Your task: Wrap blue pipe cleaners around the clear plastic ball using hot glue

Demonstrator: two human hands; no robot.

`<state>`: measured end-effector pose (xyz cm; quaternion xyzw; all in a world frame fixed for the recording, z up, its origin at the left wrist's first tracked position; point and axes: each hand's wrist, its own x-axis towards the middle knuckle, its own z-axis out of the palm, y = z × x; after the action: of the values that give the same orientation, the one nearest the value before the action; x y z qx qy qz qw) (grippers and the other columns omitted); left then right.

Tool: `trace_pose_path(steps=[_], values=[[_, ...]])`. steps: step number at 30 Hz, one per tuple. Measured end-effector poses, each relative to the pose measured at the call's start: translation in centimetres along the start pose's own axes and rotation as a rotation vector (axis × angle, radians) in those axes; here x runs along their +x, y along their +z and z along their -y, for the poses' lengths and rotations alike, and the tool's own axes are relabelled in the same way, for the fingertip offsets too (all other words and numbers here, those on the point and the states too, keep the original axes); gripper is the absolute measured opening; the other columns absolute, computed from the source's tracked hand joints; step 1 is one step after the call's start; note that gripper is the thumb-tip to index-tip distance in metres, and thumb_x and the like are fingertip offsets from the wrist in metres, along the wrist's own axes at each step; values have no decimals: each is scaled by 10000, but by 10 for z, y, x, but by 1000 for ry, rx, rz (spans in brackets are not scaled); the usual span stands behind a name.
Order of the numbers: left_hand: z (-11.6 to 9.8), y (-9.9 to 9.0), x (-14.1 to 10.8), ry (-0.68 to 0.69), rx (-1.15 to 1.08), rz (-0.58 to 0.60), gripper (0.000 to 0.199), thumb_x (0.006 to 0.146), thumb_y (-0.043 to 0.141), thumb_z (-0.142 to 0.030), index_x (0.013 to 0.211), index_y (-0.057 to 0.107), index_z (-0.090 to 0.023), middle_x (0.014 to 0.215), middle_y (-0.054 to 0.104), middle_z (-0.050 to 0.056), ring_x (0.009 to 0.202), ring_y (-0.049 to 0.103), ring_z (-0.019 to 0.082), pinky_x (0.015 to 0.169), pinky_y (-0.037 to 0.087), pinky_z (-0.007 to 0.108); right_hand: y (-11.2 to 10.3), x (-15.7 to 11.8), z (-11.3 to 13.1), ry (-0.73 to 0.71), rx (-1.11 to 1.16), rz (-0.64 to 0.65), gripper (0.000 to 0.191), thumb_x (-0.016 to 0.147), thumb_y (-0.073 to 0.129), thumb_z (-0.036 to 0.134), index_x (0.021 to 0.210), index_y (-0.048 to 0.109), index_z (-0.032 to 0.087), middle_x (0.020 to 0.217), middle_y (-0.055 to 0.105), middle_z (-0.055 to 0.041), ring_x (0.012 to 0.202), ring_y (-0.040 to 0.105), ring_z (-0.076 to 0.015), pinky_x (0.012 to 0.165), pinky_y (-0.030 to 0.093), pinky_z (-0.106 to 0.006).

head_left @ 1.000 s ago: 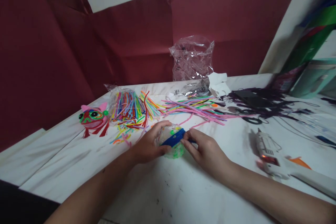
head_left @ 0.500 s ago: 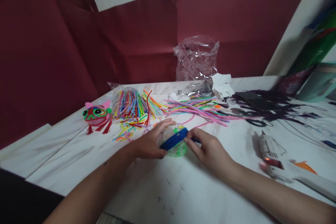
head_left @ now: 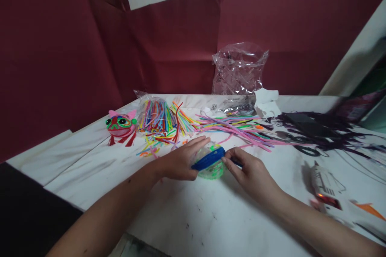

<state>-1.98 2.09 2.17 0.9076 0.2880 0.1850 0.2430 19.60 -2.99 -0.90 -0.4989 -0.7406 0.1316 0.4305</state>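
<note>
A clear round object point(head_left: 212, 172) with green and yellow marks sits low over the white table, a band of blue pipe cleaners point(head_left: 209, 160) across its front. Wrapped round its left side is my left hand point(head_left: 181, 160), fingers over the top and thumb below. My right hand point(head_left: 249, 168) is closed in a pinch at the right end of the blue pipe cleaners; a dark blue end shows past the fingers. Part of the round object's left side is hidden by my left hand.
Loose pipe cleaners point(head_left: 238, 128) lie behind the hands, beside a bagged bundle point(head_left: 158, 116). A pink animal figure point(head_left: 121, 127) stands at left. At right are a lit glue gun point(head_left: 324, 186), scissors point(head_left: 307, 151), dark strands point(head_left: 334, 130) and a dark flat slab point(head_left: 304, 123). A clear bag point(head_left: 239, 70) stands behind.
The whole view has shifted, so things appear further right. Both hands keep their hold on the round object and the blue pipe cleaners, with little change between them.
</note>
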Motion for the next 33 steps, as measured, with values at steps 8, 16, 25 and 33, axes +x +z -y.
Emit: trace_pose_path(steps=[8,16,25,33], values=[[7,-2,0,42,-33,-5,895,597,674,-143,1414,311,-188,1507,295,114,1386,257,303,1124,223,450,1,1,-6,23,31,18,193,854,472,345,725,522,210,617,593,-3,551,539,-151,520,435,-255],[14,-12,-1,61,-294,51,787,772,487,-626,1391,374,-153,1503,306,119,1392,237,313,1130,202,429,2,1,-7,47,47,38,214,859,466,369,724,510,209,612,552,5,542,499,-146,513,420,-258],[7,-1,-1,62,-138,-31,823,680,707,-347,1385,350,-117,1463,349,180,1386,250,315,1122,222,446,2,2,-9,67,43,47,233,853,463,399,727,507,209,614,554,-2,543,510,-154,515,420,-260],[6,-10,-2,-23,-165,37,791,681,734,-323,1366,360,-194,1473,348,125,1353,321,294,1096,274,415,4,-4,0,45,41,68,203,865,457,355,739,510,206,648,575,-6,577,531,-147,543,418,-245]])
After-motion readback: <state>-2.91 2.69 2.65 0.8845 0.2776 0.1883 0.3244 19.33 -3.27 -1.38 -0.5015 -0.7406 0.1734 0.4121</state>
